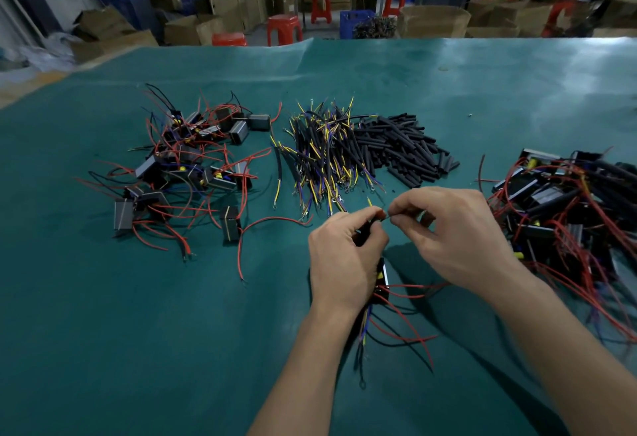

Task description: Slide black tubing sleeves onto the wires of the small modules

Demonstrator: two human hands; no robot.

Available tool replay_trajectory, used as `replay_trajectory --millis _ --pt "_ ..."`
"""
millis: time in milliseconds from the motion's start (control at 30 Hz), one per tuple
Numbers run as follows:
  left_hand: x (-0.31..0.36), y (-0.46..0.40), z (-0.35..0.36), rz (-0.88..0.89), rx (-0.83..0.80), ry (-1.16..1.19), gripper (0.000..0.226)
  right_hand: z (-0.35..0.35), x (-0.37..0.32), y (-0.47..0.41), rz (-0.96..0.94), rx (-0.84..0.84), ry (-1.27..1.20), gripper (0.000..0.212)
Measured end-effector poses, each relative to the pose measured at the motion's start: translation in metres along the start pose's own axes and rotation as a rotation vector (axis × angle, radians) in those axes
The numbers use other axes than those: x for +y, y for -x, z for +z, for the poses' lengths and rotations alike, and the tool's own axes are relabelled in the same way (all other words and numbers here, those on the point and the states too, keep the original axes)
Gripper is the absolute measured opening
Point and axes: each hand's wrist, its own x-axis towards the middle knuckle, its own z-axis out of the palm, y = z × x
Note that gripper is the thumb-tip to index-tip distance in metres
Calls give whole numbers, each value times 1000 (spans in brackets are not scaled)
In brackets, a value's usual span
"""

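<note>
My left hand (344, 256) grips a small black module (382, 278) with red wires trailing below my wrist, and pinches a black tubing sleeve (365, 227) between thumb and fingers. My right hand (455, 228) pinches a thin wire end (388, 216) right at the sleeve's mouth. Loose black sleeves (403, 146) lie in a pile behind my hands. How far the wire sits inside the sleeve is hidden by my fingers.
A heap of small modules with red wires (186, 166) lies at the left. Yellow and blue wires in black sleeving (324, 156) are piled in the middle. Another module heap (565, 215) sits at the right. A green mat (138, 332) covers the table; stools and cartons stand beyond.
</note>
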Motion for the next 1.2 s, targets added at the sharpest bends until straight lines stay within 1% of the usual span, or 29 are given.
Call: replay_trajectory --millis 100,200,267,367,567,733,900,1033,1200 --pt "1 0 -1 28 -5 -56 33 3 0 1 -80 54 17 8" --pt "-1 -1 -2 -3 -1 -37 26 12 -4 2 -171 122 56 9" --pt "-2 -2 -2 -1 0 -31 22 16 -6 3 -214 121 73 12" --pt "-2 -2 -3 14 8 -41 22 17 -5 3 -210 103 88 14" --pt "-3 -2 -3 2 9 -20 21 15 -10 5 -112 140 63 10" --pt "-5 -1 -1 8 8 1 19 15 -13 4 89 174 -54 14" --pt "-6 -1 -2 66 4 12 15 15 -11 1 293 128 -250 18" --pt "-8 -1 -1 78 6 11 12 15 -11 1 323 81 -300 20" --pt "-10 -2 -1 95 15 3 16 12 -14 1 268 84 -262 21"
